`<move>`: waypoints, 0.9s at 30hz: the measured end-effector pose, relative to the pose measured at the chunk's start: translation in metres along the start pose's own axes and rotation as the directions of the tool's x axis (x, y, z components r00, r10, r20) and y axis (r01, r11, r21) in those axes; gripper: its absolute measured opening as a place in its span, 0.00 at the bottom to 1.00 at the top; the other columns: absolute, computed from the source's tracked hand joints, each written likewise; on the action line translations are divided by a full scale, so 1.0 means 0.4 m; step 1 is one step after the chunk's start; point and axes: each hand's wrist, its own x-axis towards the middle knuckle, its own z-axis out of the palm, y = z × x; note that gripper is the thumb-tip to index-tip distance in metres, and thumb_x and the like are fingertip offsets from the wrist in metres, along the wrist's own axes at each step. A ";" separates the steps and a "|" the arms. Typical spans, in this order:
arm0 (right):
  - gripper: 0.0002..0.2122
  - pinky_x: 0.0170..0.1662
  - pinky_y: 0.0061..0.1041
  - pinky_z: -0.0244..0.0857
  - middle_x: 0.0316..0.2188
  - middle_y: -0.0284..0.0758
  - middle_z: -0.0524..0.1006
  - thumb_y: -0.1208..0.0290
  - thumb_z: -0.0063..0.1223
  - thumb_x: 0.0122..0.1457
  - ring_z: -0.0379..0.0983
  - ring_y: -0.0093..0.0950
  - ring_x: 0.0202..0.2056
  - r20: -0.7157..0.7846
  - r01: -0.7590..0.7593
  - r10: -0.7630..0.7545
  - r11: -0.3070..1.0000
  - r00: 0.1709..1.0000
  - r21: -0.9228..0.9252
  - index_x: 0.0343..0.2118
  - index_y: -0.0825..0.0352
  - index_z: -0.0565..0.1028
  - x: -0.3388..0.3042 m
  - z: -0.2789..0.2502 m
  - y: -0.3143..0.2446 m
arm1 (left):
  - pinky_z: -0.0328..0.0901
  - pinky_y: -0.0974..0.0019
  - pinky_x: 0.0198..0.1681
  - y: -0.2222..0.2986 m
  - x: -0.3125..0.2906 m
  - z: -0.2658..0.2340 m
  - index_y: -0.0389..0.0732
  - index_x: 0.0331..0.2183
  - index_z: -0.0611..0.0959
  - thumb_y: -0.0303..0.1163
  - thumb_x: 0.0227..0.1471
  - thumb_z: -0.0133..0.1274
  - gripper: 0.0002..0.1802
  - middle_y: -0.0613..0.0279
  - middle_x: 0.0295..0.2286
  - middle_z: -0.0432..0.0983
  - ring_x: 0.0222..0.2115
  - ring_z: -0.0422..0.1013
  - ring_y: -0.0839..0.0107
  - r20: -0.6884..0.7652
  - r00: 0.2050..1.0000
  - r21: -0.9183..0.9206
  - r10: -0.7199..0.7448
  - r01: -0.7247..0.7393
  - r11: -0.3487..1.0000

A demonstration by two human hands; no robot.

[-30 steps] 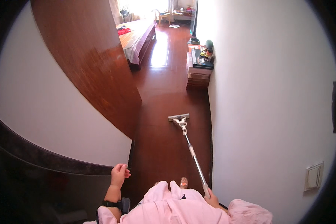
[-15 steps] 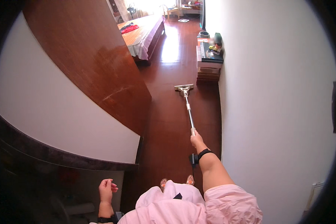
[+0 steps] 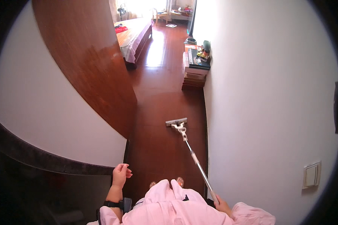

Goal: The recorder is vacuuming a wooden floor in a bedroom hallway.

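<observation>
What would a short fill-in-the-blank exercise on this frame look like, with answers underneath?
1. The right grip holds a mop, whose head is over the reddish-brown ____.
2. The light switch is on the white wall to the person's ____.
3. The person's clothing is coloured ____.
4. The bed stands on the ____ side of the view.

Missing words: floor; right; pink; left.
</observation>
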 end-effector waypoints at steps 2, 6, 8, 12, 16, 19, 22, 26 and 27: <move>0.26 0.52 0.36 0.59 0.46 0.51 0.70 0.63 0.45 0.55 0.66 0.46 0.49 -0.012 -0.023 0.023 1.000 1.000 0.008 0.58 0.56 0.57 -0.022 0.006 0.004 | 0.67 0.73 0.21 0.019 0.027 0.034 0.37 0.33 0.75 0.34 0.57 0.44 0.10 0.62 0.20 0.73 0.17 0.71 0.74 0.060 0.998 0.010 0.017 -0.018 1.000; 0.27 0.52 0.35 0.59 0.47 0.51 0.69 0.64 0.46 0.54 0.66 0.44 0.49 -0.003 -0.042 0.042 0.998 0.999 0.051 0.58 0.57 0.57 -0.022 0.027 -0.067 | 0.67 0.73 0.21 0.020 0.052 0.042 0.37 0.33 0.76 0.34 0.57 0.44 0.10 0.62 0.20 0.73 0.18 0.71 0.74 0.098 0.994 -0.014 0.045 -0.044 0.999; 0.27 0.52 0.34 0.60 0.47 0.50 0.69 0.65 0.46 0.54 0.67 0.43 0.49 -0.026 -0.060 0.063 0.994 0.998 0.089 0.58 0.58 0.57 -0.015 0.038 -0.096 | 0.67 0.73 0.20 0.030 0.058 0.072 0.37 0.33 0.76 0.33 0.57 0.44 0.10 0.62 0.20 0.73 0.17 0.71 0.74 0.136 0.990 0.004 0.033 -0.034 0.999; 0.27 0.52 0.33 0.60 0.48 0.50 0.69 0.67 0.46 0.54 0.67 0.42 0.49 0.030 -0.037 0.033 0.990 0.999 0.137 0.58 0.59 0.57 0.052 0.064 -0.172 | 0.66 0.73 0.19 -0.001 0.005 -0.025 0.37 0.33 0.75 0.33 0.57 0.44 0.10 0.61 0.20 0.73 0.16 0.70 0.73 -0.030 1.000 0.002 -0.004 0.004 1.000; 0.25 0.25 0.34 0.67 0.24 0.44 0.75 0.66 0.40 0.55 0.72 0.35 0.20 -0.141 0.166 -0.168 0.986 0.976 -0.022 0.59 0.48 0.56 0.327 0.059 -0.215 | 0.66 0.73 0.18 -0.009 -0.051 -0.066 0.37 0.33 0.75 0.33 0.57 0.44 0.10 0.61 0.20 0.73 0.16 0.71 0.73 -0.138 0.990 -0.003 -0.002 0.002 1.000; 0.24 0.21 0.32 0.65 0.18 0.39 0.72 0.66 0.39 0.56 0.70 0.31 0.17 -0.122 0.206 -0.193 0.974 0.973 0.097 0.58 0.41 0.58 0.587 0.041 -0.367 | 0.66 0.72 0.18 -0.014 -0.104 -0.086 0.37 0.33 0.75 0.33 0.57 0.43 0.10 0.61 0.19 0.73 0.16 0.70 0.73 -0.227 0.974 0.001 -0.015 0.015 1.000; 0.24 0.28 0.34 0.64 0.26 0.46 0.73 0.64 0.38 0.56 0.71 0.38 0.25 -0.039 0.048 -0.039 0.971 0.998 0.234 0.58 0.39 0.57 0.776 0.015 -0.555 | 0.66 0.73 0.17 -0.026 -0.170 -0.110 0.37 0.33 0.74 0.33 0.58 0.42 0.11 0.61 0.19 0.72 0.16 0.70 0.73 -0.300 0.953 0.034 -0.035 0.047 0.998; 0.24 0.39 0.39 0.65 0.37 0.48 0.74 0.63 0.39 0.57 0.72 0.45 0.37 -0.047 -0.007 0.020 0.967 0.999 0.256 0.58 0.42 0.57 0.905 0.012 -0.702 | 0.67 0.72 0.18 -0.018 -0.208 -0.119 0.37 0.33 0.74 0.33 0.58 0.41 0.11 0.61 0.19 0.73 0.16 0.71 0.73 -0.335 0.942 0.067 -0.033 0.059 0.996; 0.23 0.40 0.39 0.65 0.38 0.47 0.75 0.63 0.39 0.57 0.72 0.45 0.38 -0.025 -0.037 0.048 0.944 0.999 0.328 0.58 0.42 0.56 0.914 0.019 -0.711 | 0.66 0.73 0.18 -0.017 -0.200 -0.115 0.37 0.33 0.74 0.33 0.58 0.41 0.10 0.61 0.19 0.73 0.16 0.70 0.74 -0.327 0.944 0.065 -0.031 0.056 0.996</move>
